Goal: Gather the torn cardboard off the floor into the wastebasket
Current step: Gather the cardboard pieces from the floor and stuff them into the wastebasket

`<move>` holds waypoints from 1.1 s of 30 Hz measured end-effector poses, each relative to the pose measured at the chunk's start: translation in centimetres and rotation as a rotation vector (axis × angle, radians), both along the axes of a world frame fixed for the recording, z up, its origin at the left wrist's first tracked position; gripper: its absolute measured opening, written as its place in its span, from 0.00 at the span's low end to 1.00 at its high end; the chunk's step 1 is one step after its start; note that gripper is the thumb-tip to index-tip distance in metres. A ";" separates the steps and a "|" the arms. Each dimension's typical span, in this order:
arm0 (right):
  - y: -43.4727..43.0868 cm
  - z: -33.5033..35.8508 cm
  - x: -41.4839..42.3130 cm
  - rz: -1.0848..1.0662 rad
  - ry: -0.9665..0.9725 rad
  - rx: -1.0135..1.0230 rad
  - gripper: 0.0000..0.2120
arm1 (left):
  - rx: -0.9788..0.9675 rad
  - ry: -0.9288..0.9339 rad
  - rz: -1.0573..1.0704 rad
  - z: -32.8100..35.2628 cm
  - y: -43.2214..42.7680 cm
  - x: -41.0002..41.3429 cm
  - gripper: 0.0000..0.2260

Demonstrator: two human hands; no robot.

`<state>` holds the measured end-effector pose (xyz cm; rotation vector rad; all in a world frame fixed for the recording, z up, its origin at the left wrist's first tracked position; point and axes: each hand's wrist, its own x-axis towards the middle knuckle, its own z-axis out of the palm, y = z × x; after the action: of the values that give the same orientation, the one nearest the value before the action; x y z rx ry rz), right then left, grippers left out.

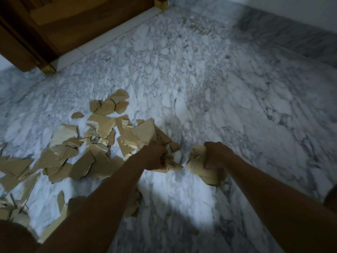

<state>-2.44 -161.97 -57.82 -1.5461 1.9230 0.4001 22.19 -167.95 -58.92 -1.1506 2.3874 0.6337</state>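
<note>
Several torn tan cardboard pieces (102,125) lie scattered over the marble floor at the left and centre, reaching down to the bottom left corner. My left hand (156,157) is closed around a small wad of cardboard scraps (173,166) at the right edge of the pile. My right hand (217,155) grips a larger bunch of cardboard pieces (202,170), held just above the floor a short way to the right. No wastebasket is in view.
A brown wooden door (73,26) with a white threshold strip (109,39) fills the top left. A white wall (300,10) runs along the top right. White and grey marble floor (218,88) spreads across the centre and right. A dark rounded edge (331,198) shows at far right.
</note>
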 end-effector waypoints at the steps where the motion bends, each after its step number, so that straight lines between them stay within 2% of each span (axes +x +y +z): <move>1: 0.3 -0.5 0.0 -0.043 -0.001 -0.020 0.37 | -0.018 -0.024 -0.035 -0.5 0.7 -0.4 0.15; 3: 0.7 -1.3 -0.3 -0.101 -0.004 -0.043 0.37 | -0.068 -0.019 -0.037 -1.7 1.6 -0.9 0.23; 5: 0.9 -1.6 -0.6 -0.146 -0.031 -0.033 0.36 | -0.066 0.033 0.006 -1.9 2.2 -1.7 0.26; 10: -0.1 -1.3 -1.1 -0.204 -0.129 0.017 0.35 | 0.113 0.233 0.143 -1.3 2.4 -0.9 0.20; 13: -2.0 -0.6 -0.6 -0.283 -0.250 -0.044 0.28 | 0.254 0.342 0.336 0.3 1.8 0.6 0.16; 17: -3.9 -0.4 2.6 -0.312 -0.344 -0.081 0.30 | 0.357 0.369 0.423 1.1 0.9 3.9 0.19; 21: -3.7 -2.0 6.7 -0.290 -0.328 -0.138 0.24 | 0.457 0.406 0.515 0.9 2.2 6.9 0.22; 24: -3.5 -2.6 8.0 -0.316 -0.267 -0.213 0.23 | 0.525 0.435 0.535 1.5 3.0 7.6 0.15; 27: -3.7 -2.6 8.0 -0.343 -0.259 -0.161 0.25 | 0.580 0.462 0.547 2.5 2.7 8.2 0.12; 33: -3.8 -1.6 5.8 -0.260 -0.170 -0.048 0.30 | 0.475 0.402 0.585 4.9 -1.8 9.1 0.10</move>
<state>3.40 -165.79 -59.44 -1.2924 1.9773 0.1074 31.31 -169.78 -53.99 -1.6034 1.9799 1.6542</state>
